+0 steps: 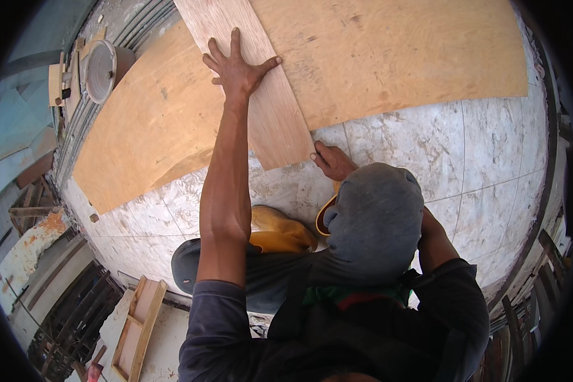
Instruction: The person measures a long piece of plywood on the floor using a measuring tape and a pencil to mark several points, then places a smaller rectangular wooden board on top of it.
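A long reddish plywood strip (270, 108) lies slantwise over a large tan plywood sheet (388, 57), its near end reaching past the sheet's edge onto the pale floor. My left hand (239, 71) presses flat on the strip's upper part, fingers spread wide. At the strip's near right corner, my right hand (334, 161) has its thumb and curled forefinger closed on the edge. The other right fingers are mostly hidden, and my raised knee (379, 229) covers part of that forearm.
Dirty white tiles (420, 143) surround my yellow boots (280, 232). A round bucket (100, 71) stands at the far left beside long grey rods (134, 28). A wooden frame (138, 330) lies lower left, near scrap wood (70, 312). A dark floor edge (541, 204) curves along the right.
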Demonstrator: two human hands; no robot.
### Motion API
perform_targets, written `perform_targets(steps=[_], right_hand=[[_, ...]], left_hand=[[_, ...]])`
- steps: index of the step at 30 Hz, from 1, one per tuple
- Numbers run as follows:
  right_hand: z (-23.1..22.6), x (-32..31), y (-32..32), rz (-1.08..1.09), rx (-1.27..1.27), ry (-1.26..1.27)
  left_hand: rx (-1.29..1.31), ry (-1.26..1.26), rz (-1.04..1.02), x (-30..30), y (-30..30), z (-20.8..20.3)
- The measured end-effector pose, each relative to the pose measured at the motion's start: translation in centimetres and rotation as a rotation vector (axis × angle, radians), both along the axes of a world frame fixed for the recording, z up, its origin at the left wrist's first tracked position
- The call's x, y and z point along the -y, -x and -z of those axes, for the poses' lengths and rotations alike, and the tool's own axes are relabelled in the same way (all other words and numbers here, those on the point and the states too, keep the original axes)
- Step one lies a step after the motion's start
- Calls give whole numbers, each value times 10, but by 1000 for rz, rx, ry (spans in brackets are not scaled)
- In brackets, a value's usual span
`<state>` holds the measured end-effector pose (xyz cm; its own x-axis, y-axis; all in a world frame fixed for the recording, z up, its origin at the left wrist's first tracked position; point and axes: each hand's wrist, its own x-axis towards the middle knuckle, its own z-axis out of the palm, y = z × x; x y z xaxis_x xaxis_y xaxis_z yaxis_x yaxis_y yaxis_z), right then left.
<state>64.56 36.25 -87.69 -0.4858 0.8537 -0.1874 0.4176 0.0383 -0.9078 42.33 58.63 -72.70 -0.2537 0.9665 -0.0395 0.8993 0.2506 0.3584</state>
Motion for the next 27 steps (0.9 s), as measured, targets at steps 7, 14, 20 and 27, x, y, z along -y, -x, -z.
perform_targets(steps=[7, 14, 20, 27], right_hand=[[-6, 0, 0, 23, 3, -42], [-4, 1, -1, 17, 6, -22], [-8, -2, -2, -1, 5, 4], [-13, -4, -1, 27, -49, 30]], left_hand=[[18, 5, 14, 0, 1, 1], [36, 14, 4, 0, 0, 0], [37, 7, 3, 0, 0, 0], [16, 18, -15, 0, 0, 0]])
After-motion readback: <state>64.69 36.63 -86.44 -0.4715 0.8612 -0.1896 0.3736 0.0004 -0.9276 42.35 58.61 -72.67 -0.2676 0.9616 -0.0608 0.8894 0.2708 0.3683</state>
